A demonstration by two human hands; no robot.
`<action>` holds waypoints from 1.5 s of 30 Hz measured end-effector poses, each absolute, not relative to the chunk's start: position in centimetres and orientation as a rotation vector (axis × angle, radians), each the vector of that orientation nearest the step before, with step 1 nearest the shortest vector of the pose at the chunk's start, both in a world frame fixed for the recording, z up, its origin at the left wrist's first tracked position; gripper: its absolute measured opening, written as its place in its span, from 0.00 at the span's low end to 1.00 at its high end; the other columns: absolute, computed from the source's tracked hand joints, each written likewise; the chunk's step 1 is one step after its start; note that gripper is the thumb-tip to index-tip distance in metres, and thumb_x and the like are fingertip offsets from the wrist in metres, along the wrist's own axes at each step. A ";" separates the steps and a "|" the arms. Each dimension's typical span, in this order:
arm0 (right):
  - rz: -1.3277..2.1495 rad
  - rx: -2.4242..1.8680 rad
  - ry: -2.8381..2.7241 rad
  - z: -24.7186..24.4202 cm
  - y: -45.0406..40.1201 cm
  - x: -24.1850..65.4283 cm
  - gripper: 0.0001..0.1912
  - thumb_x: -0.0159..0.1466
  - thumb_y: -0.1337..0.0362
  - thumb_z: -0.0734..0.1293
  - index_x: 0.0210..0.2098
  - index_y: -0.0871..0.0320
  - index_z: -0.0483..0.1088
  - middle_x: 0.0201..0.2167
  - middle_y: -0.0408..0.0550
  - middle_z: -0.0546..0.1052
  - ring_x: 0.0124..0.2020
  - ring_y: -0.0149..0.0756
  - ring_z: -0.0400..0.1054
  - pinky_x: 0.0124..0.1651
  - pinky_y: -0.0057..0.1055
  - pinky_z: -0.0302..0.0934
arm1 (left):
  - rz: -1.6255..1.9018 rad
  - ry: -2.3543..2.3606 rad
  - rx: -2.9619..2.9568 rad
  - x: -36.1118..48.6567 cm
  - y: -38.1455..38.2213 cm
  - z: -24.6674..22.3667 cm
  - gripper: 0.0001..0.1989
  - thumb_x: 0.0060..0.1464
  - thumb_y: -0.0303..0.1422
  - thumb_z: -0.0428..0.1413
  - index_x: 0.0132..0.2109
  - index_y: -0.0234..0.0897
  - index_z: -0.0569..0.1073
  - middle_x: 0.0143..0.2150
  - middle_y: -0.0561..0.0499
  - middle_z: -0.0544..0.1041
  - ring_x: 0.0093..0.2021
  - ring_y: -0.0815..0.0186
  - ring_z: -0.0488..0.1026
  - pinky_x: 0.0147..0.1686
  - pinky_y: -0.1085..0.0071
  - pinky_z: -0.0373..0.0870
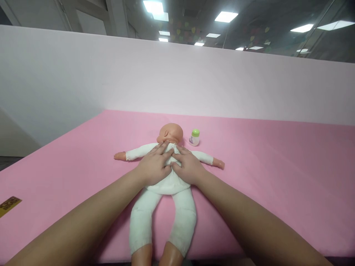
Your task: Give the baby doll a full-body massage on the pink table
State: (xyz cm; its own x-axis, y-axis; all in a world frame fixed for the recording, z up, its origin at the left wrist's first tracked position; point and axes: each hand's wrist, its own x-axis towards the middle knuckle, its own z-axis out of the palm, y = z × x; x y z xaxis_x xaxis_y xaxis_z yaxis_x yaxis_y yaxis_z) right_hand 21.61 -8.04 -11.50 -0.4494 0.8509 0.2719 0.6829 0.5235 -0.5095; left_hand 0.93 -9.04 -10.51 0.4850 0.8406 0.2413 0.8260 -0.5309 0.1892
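Observation:
A baby doll (163, 207) in a white suit lies on the pink mat (277, 166), head (171, 133) away from me, arms spread to both sides. My left hand (154, 165) lies flat on the left side of its torso, fingers apart and pointing toward the neck. My right hand (188, 167) rests flat on the right side of the torso, thumb touching the left hand's. Neither hand grips anything. The doll's bare lower legs reach the bottom edge of the view.
A small white bottle with a green cap (195, 137) stands upright on the mat just right of the doll's head. A yellow-brown card (8, 205) lies at the mat's left edge. A pale pink wall (177, 77) rises behind the mat.

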 end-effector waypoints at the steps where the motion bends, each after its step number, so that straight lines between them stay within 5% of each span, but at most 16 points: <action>1: 0.444 -1.250 -2.211 -11.6 -8.1 21.5 0.19 0.68 0.61 0.67 0.58 0.51 0.78 0.73 0.50 0.63 0.76 0.53 0.53 0.75 0.55 0.50 | 0.472 1.505 2.659 0.9 -9.0 -10.5 0.36 0.64 0.36 0.53 0.76 0.38 0.61 0.81 0.41 0.43 0.80 0.43 0.40 0.75 0.45 0.47; 4: 0.418 -1.257 -2.070 -11.8 -8.3 21.2 0.15 0.65 0.63 0.70 0.51 0.54 0.80 0.68 0.53 0.70 0.72 0.50 0.61 0.73 0.51 0.55 | 0.466 1.546 2.611 0.9 -9.0 -10.6 0.34 0.64 0.38 0.55 0.75 0.45 0.63 0.82 0.45 0.39 0.79 0.37 0.29 0.74 0.37 0.43; 9: 0.300 -1.243 -2.044 -11.4 -8.4 21.0 0.18 0.66 0.63 0.67 0.55 0.57 0.74 0.66 0.56 0.72 0.69 0.47 0.63 0.71 0.48 0.59 | 0.481 1.555 2.559 1.0 -9.2 -10.3 0.34 0.64 0.38 0.55 0.75 0.55 0.63 0.82 0.51 0.34 0.78 0.34 0.25 0.72 0.32 0.40; 16: 0.223 -1.376 -2.228 -11.2 -8.3 21.3 0.33 0.71 0.54 0.66 0.72 0.54 0.62 0.76 0.59 0.55 0.76 0.57 0.50 0.74 0.58 0.49 | 0.477 1.566 2.546 1.2 -9.3 -10.3 0.33 0.65 0.39 0.54 0.75 0.53 0.62 0.82 0.47 0.36 0.79 0.37 0.25 0.73 0.35 0.40; 22: 0.258 -1.352 -2.348 -11.3 -7.9 21.5 0.32 0.74 0.49 0.62 0.74 0.48 0.60 0.77 0.53 0.54 0.77 0.58 0.45 0.75 0.59 0.43 | 0.531 1.532 2.556 1.1 -9.2 -10.4 0.28 0.66 0.40 0.53 0.71 0.52 0.69 0.82 0.47 0.40 0.79 0.35 0.26 0.72 0.33 0.41; 27: 0.270 -1.427 -2.339 -11.1 -7.9 21.9 0.34 0.74 0.44 0.60 0.74 0.51 0.60 0.76 0.54 0.57 0.77 0.61 0.46 0.75 0.61 0.42 | 0.611 1.484 2.554 1.0 -9.3 -10.3 0.28 0.64 0.38 0.55 0.70 0.52 0.72 0.81 0.45 0.47 0.80 0.38 0.38 0.72 0.32 0.45; 31: 0.315 -1.473 -2.324 -11.0 -8.1 22.2 0.36 0.74 0.41 0.58 0.75 0.52 0.59 0.76 0.56 0.57 0.77 0.60 0.47 0.75 0.60 0.42 | 0.857 1.461 2.478 0.4 -9.5 -10.1 0.23 0.62 0.41 0.56 0.61 0.45 0.80 0.76 0.43 0.61 0.76 0.46 0.56 0.73 0.44 0.53; 35: 0.310 -1.459 -2.304 -11.1 -8.3 22.5 0.37 0.74 0.41 0.58 0.75 0.54 0.57 0.75 0.56 0.59 0.76 0.57 0.50 0.75 0.57 0.45 | 1.114 1.615 2.271 -0.9 -9.7 -8.9 0.16 0.62 0.42 0.54 0.47 0.41 0.82 0.57 0.44 0.78 0.57 0.52 0.76 0.57 0.56 0.73; 38: 0.218 -1.419 -2.253 -11.1 -8.2 22.9 0.34 0.74 0.45 0.60 0.73 0.56 0.62 0.72 0.56 0.65 0.74 0.55 0.55 0.74 0.54 0.47 | 0.978 1.873 2.104 -2.0 -9.6 -8.0 0.19 0.65 0.46 0.50 0.36 0.41 0.78 0.38 0.47 0.81 0.40 0.53 0.78 0.45 0.56 0.72; 41: 0.030 -1.394 -2.105 -10.8 -7.9 23.4 0.27 0.73 0.51 0.62 0.65 0.57 0.70 0.65 0.55 0.73 0.68 0.53 0.63 0.71 0.49 0.53 | 0.633 1.928 1.937 -3.1 -8.8 -8.1 0.28 0.65 0.57 0.47 0.31 0.41 0.77 0.30 0.46 0.80 0.35 0.50 0.78 0.43 0.53 0.70; 45: -0.023 -1.490 -2.005 -10.2 -7.4 23.8 0.12 0.71 0.54 0.64 0.39 0.53 0.75 0.40 0.49 0.81 0.44 0.47 0.73 0.48 0.42 0.64 | 0.535 1.744 1.666 -4.2 -7.3 -9.9 0.35 0.58 0.66 0.49 0.39 0.40 0.82 0.43 0.41 0.85 0.47 0.42 0.80 0.47 0.54 0.71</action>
State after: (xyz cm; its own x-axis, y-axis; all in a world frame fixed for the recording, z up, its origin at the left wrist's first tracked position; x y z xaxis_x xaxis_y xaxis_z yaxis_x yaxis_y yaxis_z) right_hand 23.81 -7.41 -10.24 -0.1595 0.8562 0.4914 0.8674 0.3592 -0.3444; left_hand -4.24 -7.28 -9.87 0.0278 0.9835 -0.1787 0.7139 0.1056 0.6922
